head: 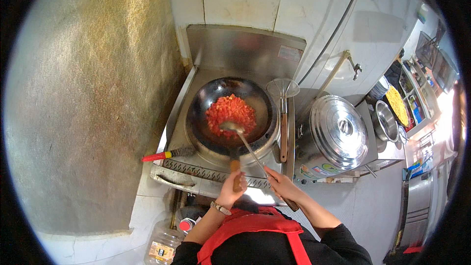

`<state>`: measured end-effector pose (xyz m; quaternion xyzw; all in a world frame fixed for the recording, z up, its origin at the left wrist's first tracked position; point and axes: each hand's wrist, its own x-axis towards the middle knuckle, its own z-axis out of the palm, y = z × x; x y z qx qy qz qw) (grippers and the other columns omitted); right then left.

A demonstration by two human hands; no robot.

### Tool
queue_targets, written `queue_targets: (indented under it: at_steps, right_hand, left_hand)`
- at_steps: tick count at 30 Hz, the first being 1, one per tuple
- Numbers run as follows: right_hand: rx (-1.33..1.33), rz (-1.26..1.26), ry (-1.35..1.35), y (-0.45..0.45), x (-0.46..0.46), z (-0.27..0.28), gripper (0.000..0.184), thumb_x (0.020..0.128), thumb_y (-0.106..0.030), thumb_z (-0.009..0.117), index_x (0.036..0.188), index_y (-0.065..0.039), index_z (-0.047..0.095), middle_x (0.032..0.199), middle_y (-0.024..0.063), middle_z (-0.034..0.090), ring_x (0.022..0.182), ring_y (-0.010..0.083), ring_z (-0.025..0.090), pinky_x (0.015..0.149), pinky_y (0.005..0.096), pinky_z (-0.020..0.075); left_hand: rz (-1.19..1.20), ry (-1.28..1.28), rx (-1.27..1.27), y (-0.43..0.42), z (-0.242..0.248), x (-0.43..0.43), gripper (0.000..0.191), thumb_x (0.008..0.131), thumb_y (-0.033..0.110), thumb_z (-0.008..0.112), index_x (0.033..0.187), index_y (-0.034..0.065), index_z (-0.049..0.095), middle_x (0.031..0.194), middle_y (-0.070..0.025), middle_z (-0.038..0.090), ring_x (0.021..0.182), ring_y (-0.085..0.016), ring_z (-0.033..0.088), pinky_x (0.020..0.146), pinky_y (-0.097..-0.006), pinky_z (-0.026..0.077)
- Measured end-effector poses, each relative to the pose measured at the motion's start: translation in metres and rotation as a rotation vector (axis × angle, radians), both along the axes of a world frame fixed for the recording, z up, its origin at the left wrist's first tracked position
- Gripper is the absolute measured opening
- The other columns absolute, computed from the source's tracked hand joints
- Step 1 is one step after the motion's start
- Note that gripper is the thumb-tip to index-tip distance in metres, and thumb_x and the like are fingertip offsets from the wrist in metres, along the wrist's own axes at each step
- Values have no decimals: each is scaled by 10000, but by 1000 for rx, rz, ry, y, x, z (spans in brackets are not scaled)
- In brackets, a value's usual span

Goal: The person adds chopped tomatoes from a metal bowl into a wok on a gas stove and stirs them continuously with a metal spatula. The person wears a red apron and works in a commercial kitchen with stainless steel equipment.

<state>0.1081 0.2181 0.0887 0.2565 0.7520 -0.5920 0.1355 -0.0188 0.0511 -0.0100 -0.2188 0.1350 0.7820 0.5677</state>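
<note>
A black wok (265, 117) sits on the stainless-steel stove, with chopped red food (235, 108), which looks like diced tomato, heaped in its middle. My left hand (234, 186) is closed around the wok's wooden handle (235, 166). In my right hand (283, 185) is a long-handled metal ladle (250, 148); its bowl rests against the near part of the red food. The ladle's dark grip end sticks out below my right hand.
A wire skimmer (283, 125) lies right of the wok, and a brush with a red handle (157, 156) at the stove's front left. Further right stands a big lidded steel pot (336, 132), with a steel bowl (386, 121) beyond. Plastic bottles (163, 244) stand low at left.
</note>
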Motion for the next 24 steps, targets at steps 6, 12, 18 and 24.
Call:
queue_targets:
  at_steps: [6, 12, 18, 24]
  right_hand:
    - [46, 28, 3, 0, -2, -1, 462, 966, -263, 394, 1406, -143, 326, 551, 5, 443, 440, 98, 444, 412, 278, 395]
    - [138, 65, 22, -5, -5, -3, 471, 963, -265, 396, 1412, -147, 320, 551, 16, 454, 461, 111, 463, 447, 287, 410]
    - [102, 70, 12, -4, -17, -10, 470, 958, -257, 414, 1412, -176, 324, 558, 25, 469, 477, 111, 465, 460, 288, 411]
    - [68, 79, 34, -7, -35, -12, 462, 967, -245, 406, 1415, -176, 317, 578, 9, 464, 465, 92, 443, 437, 263, 393]
  left_hand:
    - [2, -1, -14, 1, 1, -1, 201, 910, 208, 523, 935, 11, 492, 645, -8, 449, 526, -113, 431, 450, -238, 369]
    - [-10, 26, -15, 0, 0, 0, 196, 895, 207, 546, 920, 17, 505, 641, -4, 458, 533, -110, 436, 459, -227, 366]
    - [-7, 66, -43, -1, 0, 0, 204, 884, 225, 563, 914, 27, 528, 641, -3, 474, 537, -109, 437, 469, -226, 371]
    - [-5, 36, -41, 2, 3, 0, 220, 888, 224, 559, 918, 8, 531, 630, -2, 459, 517, -105, 425, 458, -230, 371]
